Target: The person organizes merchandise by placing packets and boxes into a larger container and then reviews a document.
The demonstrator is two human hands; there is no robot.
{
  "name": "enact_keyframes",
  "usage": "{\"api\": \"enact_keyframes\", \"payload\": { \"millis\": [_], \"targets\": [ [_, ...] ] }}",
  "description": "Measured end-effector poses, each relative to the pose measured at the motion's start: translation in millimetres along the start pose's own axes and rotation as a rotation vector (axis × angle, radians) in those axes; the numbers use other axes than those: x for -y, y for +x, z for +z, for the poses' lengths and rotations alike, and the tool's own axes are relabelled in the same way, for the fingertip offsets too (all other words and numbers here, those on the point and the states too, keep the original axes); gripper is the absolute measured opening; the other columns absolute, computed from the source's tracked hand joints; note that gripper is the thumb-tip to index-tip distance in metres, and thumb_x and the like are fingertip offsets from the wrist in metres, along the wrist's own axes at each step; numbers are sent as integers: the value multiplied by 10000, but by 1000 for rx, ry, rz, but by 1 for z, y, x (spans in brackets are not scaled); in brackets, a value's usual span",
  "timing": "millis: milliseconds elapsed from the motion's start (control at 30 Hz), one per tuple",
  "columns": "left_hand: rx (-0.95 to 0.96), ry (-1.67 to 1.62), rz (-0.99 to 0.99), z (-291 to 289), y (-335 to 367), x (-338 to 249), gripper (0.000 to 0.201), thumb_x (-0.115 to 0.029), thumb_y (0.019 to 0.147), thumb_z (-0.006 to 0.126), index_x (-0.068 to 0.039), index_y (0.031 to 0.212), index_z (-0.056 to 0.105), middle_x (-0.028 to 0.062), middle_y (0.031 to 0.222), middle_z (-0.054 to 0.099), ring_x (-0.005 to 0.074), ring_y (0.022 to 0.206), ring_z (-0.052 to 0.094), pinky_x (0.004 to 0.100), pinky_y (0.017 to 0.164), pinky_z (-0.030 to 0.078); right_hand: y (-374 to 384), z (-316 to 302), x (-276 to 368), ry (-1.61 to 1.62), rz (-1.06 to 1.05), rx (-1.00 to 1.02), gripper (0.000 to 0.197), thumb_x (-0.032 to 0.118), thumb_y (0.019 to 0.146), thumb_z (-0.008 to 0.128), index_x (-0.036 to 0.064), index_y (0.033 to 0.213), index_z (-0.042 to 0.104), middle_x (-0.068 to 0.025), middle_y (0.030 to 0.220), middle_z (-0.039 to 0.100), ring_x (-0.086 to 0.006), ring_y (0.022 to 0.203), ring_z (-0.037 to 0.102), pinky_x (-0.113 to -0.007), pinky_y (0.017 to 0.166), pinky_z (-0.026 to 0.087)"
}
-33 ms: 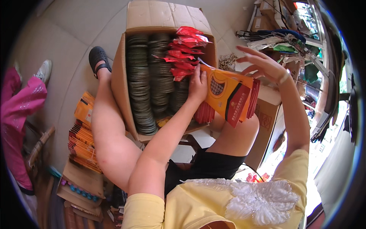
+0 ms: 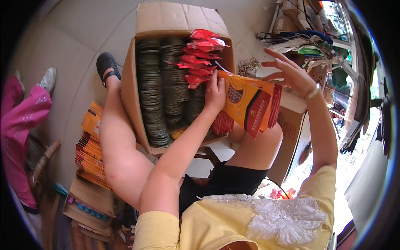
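Observation:
My left hand [image 2: 215,93] is closed on the left edge of a fanned bundle of flat yellow-and-red packets [image 2: 246,96], held above my right knee. My right hand [image 2: 288,75] is raised just to the right of the bundle, fingers spread, with nothing visible in it. Below the left hand is an open cardboard box [image 2: 132,83] with long stacks of dark round discs [image 2: 151,96]. Crumpled shiny red packets [image 2: 201,56] lie over the box's right part. More red packet edges [image 2: 223,124] show under the bundle, partly hidden.
Several orange packets [image 2: 89,160] are stacked beside my left leg, above cardboard pieces [image 2: 93,196]. Another closed carton [image 2: 291,118] stands by my right knee. Shelving with bags and boxes [image 2: 310,46] lines the right. At far left, a person in pink trousers [image 2: 25,121] is near.
My right hand has shifted very slightly, its fingertips a little higher. The left hand keeps its hold on the packets.

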State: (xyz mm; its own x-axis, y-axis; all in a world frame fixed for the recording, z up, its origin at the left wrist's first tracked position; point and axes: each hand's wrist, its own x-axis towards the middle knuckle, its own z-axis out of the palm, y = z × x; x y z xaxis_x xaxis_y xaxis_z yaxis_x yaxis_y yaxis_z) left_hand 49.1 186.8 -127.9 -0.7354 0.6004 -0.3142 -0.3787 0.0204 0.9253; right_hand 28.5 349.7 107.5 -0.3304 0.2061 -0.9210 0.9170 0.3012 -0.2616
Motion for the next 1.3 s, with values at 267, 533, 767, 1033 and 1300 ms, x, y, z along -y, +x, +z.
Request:
{"api": "enact_keyframes", "payload": {
  "millis": [267, 533, 767, 1033, 1300],
  "targets": [
    [96, -103, 140, 4, -31, -77, 546, -373, 938, 453, 28, 1306, 404, 248, 1308, 431, 372, 1246, 380, 396, 1046, 284, -39, 117, -52, 535, -651, -631, 644, 141, 869, 604, 47, 1401, 254, -64, 1129, 509, -125, 1025, 488, -268, 917, 391],
    [133, -51, 401, 11, -23, -119, 608, -326, 878, 564, 21, 1321, 335, 260, 1256, 441, 360, 1195, 413, 419, 1025, 296, 53, 102, -48, 581, -720, -744, 552, 392, 897, 522, -19, 1255, 427, -173, 1063, 571, -234, 966, 559, -304, 856, 432],
    [261, -138, 53, 17, 13, -137, 499, -415, 924, 500, -58, 1247, 369, 145, 1138, 512, 194, 1033, 502, 316, 903, 407, 74, 73, -55, 546, -738, -683, 638, 458, 888, 491, -66, 1245, 422, -275, 1151, 542, -324, 1091, 541, -345, 918, 418],
    [296, -501, -425, 1, -25, -86, 649, -531, 931, 391, -112, 1395, 218, 52, 1352, 380, 201, 1242, 383, 362, 1019, 317, 54, 77, -49, 313, -756, -787, 727, 515, 785, 579, 43, 1316, 422, -294, 1301, 379, -393, 1211, 407, -399, 1006, 353],
    [309, -391, -159, 0, -39, -62, 767, -318, 928, 501, -54, 1441, -3, 134, 1392, 311, 222, 1267, 359, 330, 1034, 329, 20, 114, -53, 162, -848, -816, 602, 161, 685, 558, 22, 1252, 410, -243, 1232, 401, -395, 1173, 378, -423, 1025, 298]
  ]
}}
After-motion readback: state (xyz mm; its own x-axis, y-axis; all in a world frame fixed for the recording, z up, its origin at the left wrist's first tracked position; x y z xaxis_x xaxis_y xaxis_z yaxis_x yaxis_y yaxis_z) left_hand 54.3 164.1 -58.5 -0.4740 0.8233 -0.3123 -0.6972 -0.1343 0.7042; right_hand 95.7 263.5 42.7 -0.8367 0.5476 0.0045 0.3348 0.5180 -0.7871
